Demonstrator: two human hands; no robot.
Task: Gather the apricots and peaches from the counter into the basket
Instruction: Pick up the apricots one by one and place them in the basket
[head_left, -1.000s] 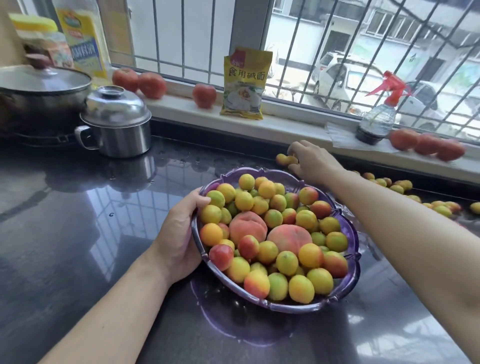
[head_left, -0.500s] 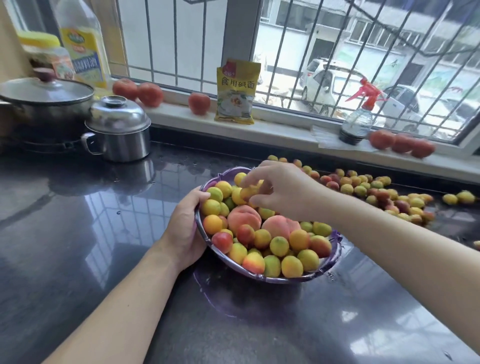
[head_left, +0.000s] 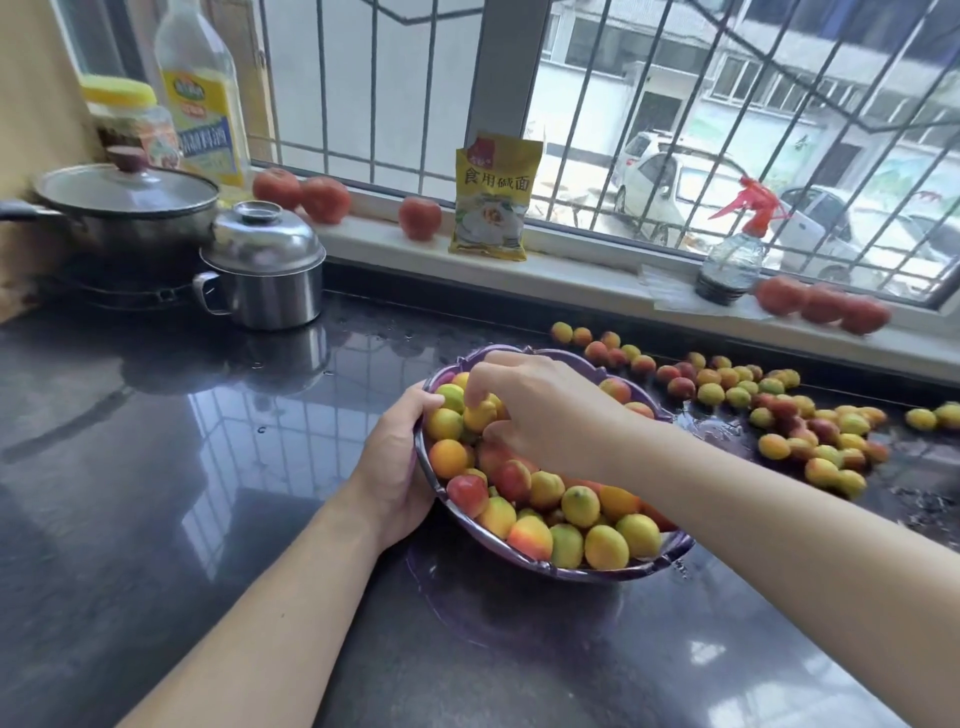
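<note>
Now my left hand (head_left: 395, 462) grips the purple basket (head_left: 613, 569) by its left rim, while my right hand (head_left: 540, 410), fingers curled, pinches a yellow apricot (head_left: 480, 415) above the heaped fruit inside. Loose apricots (head_left: 779, 415) lie right of the basket.

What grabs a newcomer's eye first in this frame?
The purple basket heaped with fruit sits mid-counter; the left hand grips its left rim while the right hand reaches over the pile, fingers on an apricot. Behind-right, loose apricots lie scattered along the dark counter below the windowsill.
</note>
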